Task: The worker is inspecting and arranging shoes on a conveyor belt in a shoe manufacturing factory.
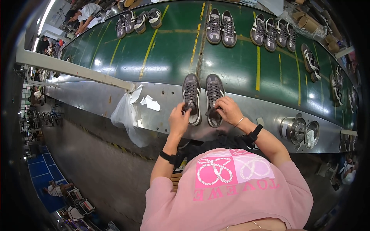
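Two dark grey sneakers with white side stripes stand side by side in front of me, toes pointing away. They rest across the steel ledge and the belt's near edge. On the left sneaker (pixel 190 89), my left hand (pixel 179 120) pinches a dark part near the tongue and opening. My right hand (pixel 229 111) has its fingers closed at the opening of the right sneaker (pixel 214 89), on a similar dark piece. The fingers partly cover both pieces, so I cannot tell whether they are tongue or lace ends. Laces run up the front of both shoes.
A green conveyor belt (pixel 169 57) carries several more sneakers, including a pair (pixel 221 29) straight ahead. Along the steel ledge (pixel 162 92) hang a clear plastic bag (pixel 125 115) and white paper scraps (pixel 151 103). Round metal containers (pixel 293 129) stand to the right. A pale rail (pixel 77 69) crosses at left.
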Tool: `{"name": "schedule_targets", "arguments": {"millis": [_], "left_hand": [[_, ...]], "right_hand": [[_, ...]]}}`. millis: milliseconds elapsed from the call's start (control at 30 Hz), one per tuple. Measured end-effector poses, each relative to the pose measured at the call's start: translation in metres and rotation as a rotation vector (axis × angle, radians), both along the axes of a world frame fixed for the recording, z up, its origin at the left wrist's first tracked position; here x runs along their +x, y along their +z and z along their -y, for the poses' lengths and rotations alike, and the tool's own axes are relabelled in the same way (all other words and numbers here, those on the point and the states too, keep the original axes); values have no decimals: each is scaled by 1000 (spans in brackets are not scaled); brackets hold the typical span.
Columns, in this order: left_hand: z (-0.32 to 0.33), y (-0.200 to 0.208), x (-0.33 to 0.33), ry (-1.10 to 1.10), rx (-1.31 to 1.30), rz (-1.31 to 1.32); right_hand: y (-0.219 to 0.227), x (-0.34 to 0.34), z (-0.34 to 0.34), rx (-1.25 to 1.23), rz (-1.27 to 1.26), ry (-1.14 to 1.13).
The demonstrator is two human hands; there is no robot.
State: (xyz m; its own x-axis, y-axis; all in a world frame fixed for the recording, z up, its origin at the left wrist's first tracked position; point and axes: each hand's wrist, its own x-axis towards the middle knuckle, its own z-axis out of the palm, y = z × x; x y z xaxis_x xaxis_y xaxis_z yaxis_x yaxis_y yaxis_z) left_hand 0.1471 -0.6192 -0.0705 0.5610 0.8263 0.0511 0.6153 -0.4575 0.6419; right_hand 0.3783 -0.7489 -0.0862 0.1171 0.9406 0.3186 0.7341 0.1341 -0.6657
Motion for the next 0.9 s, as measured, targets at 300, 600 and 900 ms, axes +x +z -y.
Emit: {"name": "schedule_targets", "arguments": {"millis": [300, 600, 900], "left_hand": [[51, -2, -5, -126, -58, -294], [46, -11, 14, -253, 62, -438], [52, -19, 15, -213, 213, -254]], "right_hand": [[-3, -4, 38, -280, 15, -12], [2, -13, 40, -555, 373, 117], [8, -17, 16, -817, 494, 212]]}}
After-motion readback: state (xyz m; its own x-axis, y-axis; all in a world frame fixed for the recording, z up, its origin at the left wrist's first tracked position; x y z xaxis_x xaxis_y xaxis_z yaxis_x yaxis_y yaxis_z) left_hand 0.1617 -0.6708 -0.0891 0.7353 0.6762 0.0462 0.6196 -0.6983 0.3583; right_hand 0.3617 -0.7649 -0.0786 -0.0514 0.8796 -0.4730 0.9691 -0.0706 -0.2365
